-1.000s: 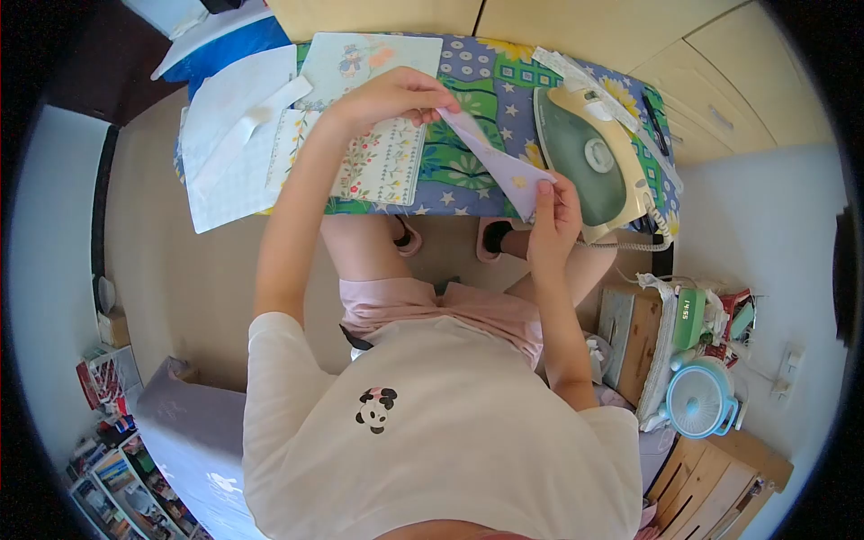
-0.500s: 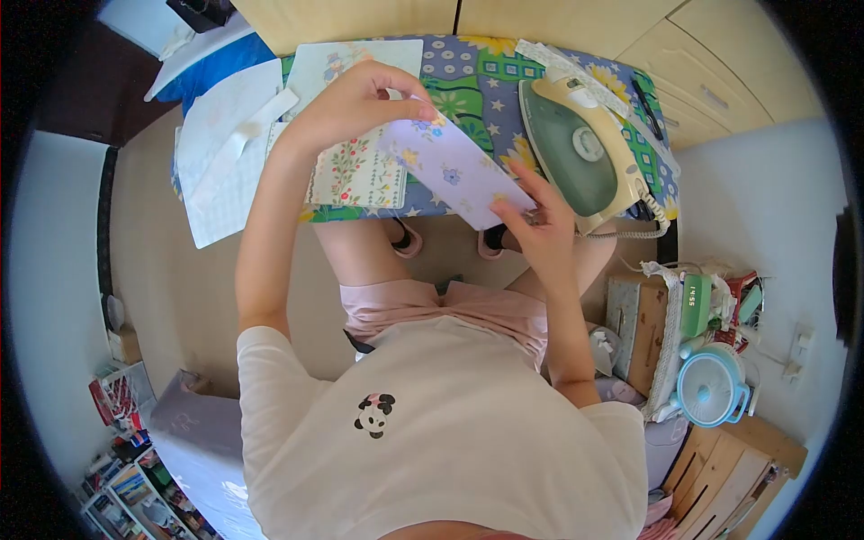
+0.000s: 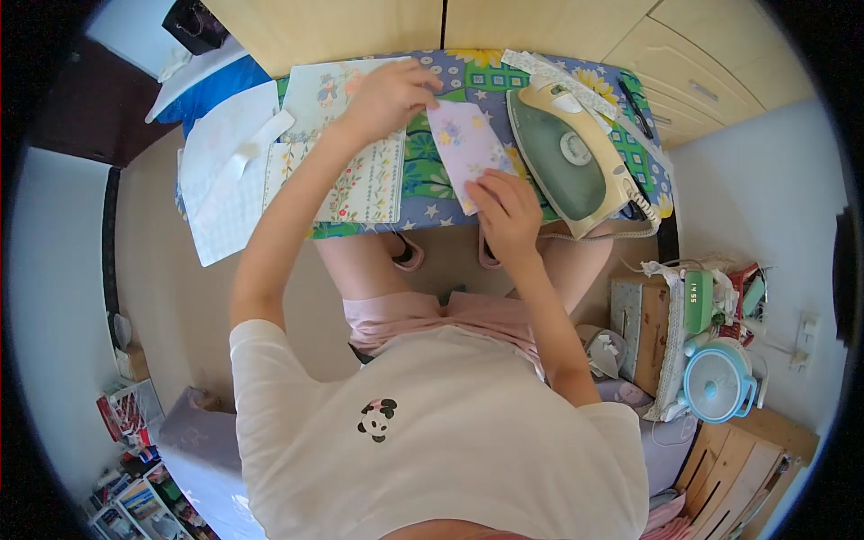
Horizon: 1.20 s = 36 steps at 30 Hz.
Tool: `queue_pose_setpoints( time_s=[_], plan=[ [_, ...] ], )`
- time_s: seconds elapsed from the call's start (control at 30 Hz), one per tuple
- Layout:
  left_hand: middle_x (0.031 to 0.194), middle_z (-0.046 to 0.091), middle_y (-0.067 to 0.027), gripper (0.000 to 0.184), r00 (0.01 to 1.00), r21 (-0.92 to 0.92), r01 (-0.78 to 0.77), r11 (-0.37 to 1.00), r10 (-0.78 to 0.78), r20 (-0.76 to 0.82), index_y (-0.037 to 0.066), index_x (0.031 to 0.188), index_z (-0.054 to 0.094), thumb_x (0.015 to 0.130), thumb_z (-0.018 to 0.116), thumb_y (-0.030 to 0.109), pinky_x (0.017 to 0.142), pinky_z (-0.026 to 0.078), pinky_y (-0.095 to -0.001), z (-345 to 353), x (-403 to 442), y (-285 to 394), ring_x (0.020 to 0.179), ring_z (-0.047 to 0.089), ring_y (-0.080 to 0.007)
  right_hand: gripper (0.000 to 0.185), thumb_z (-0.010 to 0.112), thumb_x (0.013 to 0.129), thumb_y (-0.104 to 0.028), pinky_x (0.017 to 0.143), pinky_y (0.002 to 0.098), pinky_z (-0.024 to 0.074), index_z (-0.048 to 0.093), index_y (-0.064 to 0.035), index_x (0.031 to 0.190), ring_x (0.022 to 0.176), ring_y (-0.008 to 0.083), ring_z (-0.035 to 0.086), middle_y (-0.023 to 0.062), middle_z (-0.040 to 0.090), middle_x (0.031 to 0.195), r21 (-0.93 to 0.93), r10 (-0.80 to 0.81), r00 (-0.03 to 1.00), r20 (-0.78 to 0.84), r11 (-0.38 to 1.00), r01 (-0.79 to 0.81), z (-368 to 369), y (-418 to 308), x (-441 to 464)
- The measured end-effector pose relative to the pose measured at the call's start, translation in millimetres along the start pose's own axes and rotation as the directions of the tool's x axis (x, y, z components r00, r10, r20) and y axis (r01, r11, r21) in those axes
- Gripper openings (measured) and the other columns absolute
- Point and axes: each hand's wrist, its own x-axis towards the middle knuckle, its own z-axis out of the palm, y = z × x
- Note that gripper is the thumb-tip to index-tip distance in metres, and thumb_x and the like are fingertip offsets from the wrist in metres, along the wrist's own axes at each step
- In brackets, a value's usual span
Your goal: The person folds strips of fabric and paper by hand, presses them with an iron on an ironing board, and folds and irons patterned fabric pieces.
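Observation:
My left hand (image 3: 391, 94) pinches the upper left corner of a folded lilac cloth (image 3: 463, 144) with a flower print. At the lower end of this cloth, my right hand (image 3: 508, 202) holds its edge between thumb and fingers. The cloth is over the patterned cover of the ironing surface (image 3: 427, 211); whether it touches the cover I cannot tell. Just right of the cloth lies a cream and green iron (image 3: 571, 157). A flower-printed sheet (image 3: 373, 184) and a pale sheet with a printed figure (image 3: 310, 94) are partly behind my left hand and forearm.
White checked cloth (image 3: 220, 193) with a white strip (image 3: 256, 148) hangs over the left edge. A clear ruler (image 3: 562, 81) and a black pen-like object (image 3: 634, 108) lie behind the iron. The iron's coiled cord (image 3: 612, 236) runs along the front right edge. Cabinets (image 3: 531, 31) stand behind.
The lilac cloth has turned more upright and been lowered toward the ironing surface. My right hand has moved left with it, while my left hand stays at its upper end.

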Motion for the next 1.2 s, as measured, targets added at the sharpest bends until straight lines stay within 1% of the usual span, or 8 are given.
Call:
queue_pose_setpoints(
  time_s=[0.07,0.43,0.63,0.8,1.0,1.07,1.13,1.2],
  plan=[
    [0.088,0.063,0.0006,0.013,0.998,0.041,-0.040,0.998,0.038,0.056,0.009,0.074,0.066,0.062,0.065,0.003,0.069,0.048,-0.0314,18.9,-9.7,-5.3,0.084,0.057,-0.0184,0.032,0.066,0.062,-0.003,0.085,0.0385,0.0456,0.063,-0.0067,0.093,0.102,0.0261,0.057,0.0074,0.060,0.101,-0.032,0.059,0.992,0.116,0.998,-0.056,4.7,-2.6,-9.0],
    [0.087,0.063,0.0021,0.013,0.993,0.167,-0.090,0.982,0.076,0.092,0.009,0.077,0.065,0.064,0.062,0.008,0.071,0.049,-0.0293,41.6,-12.9,-8.3,0.088,0.057,-0.0150,0.032,0.066,0.066,-0.004,0.089,0.0403,0.0447,0.061,-0.0051,0.097,0.105,0.0268,0.056,0.0085,0.060,0.107,-0.006,0.122,0.978,0.170,0.992,-0.123,10.4,-3.3,-20.2],
    [0.106,0.061,-0.0032,0.020,0.974,0.294,-0.034,0.955,-0.035,0.224,0.007,0.083,0.066,0.063,0.063,0.010,0.085,0.046,-0.0340,34.2,-5.8,18.6,0.102,0.055,-0.0213,0.030,0.066,0.073,-0.011,0.091,0.0417,0.0434,0.060,-0.0044,0.102,0.108,0.0280,0.053,0.0098,0.059,0.110,0.015,0.168,0.956,0.239,0.984,-0.177,6.5,-10.1,-15.9],
    [0.123,0.051,-0.0199,0.043,0.963,-0.009,0.241,0.971,-0.238,0.127,-0.004,0.117,0.050,0.077,0.058,0.011,0.100,0.036,-0.0399,67.8,-6.4,50.5,0.124,0.039,-0.0319,0.033,0.065,0.075,-0.016,0.093,0.0433,0.0410,0.057,-0.0023,0.105,0.112,0.0301,0.050,0.0123,0.055,0.115,-0.008,0.184,0.942,0.280,0.982,-0.190,6.1,-15.0,-17.5],
    [0.136,0.034,-0.0264,0.059,0.957,0.173,0.203,0.964,-0.232,0.172,-0.009,0.127,0.038,0.088,0.047,0.034,0.104,0.024,-0.0498,85.1,-22.3,64.3,0.127,0.031,-0.0407,0.033,0.063,0.077,-0.017,0.095,0.0431,0.0395,0.056,-0.0011,0.105,0.113,0.0308,0.049,0.0137,0.054,0.117,-0.016,0.200,0.927,0.318,0.979,-0.205,-0.1,-18.5,-17.2],
    [0.136,0.032,-0.0268,0.063,0.958,0.168,0.201,0.965,-0.230,0.174,-0.009,0.128,0.037,0.087,0.047,0.038,0.105,0.022,-0.0504,86.7,-23.7,64.4,0.127,0.029,-0.0414,0.027,0.063,0.078,-0.016,0.089,0.0393,0.0444,0.058,-0.0023,0.101,0.104,0.0293,0.055,0.0136,0.058,0.110,-0.005,0.235,0.899,0.368,0.968,-0.251,-13.8,-23.7,-4.1],
    [0.137,0.031,-0.0273,0.067,0.958,0.162,0.198,0.967,-0.226,0.176,-0.009,0.129,0.035,0.086,0.047,0.041,0.106,0.020,-0.0511,86.7,-24.7,64.4,0.128,0.028,-0.0421,0.021,0.062,0.079,-0.016,0.076,0.0367,0.0484,0.060,-0.0041,0.096,0.089,0.0278,0.060,0.0117,0.063,0.096,-0.040,0.453,0.630,0.631,0.830,-0.557,-51.5,-23.2,23.6],
    [0.138,0.027,-0.0287,0.078,0.943,0.191,0.191,0.963,-0.234,0.237,-0.009,0.131,0.032,0.084,0.046,0.051,0.107,0.017,-0.0501,83.5,-22.6,65.2,0.130,0.023,-0.0418,0.020,0.061,0.080,-0.018,0.067,0.0368,0.0486,0.062,-0.0062,0.095,0.078,0.0276,0.061,0.0096,0.063,0.084,-0.070,0.419,0.855,0.304,0.905,-0.419,-76.9,-11.2,49.6]
  ],
)
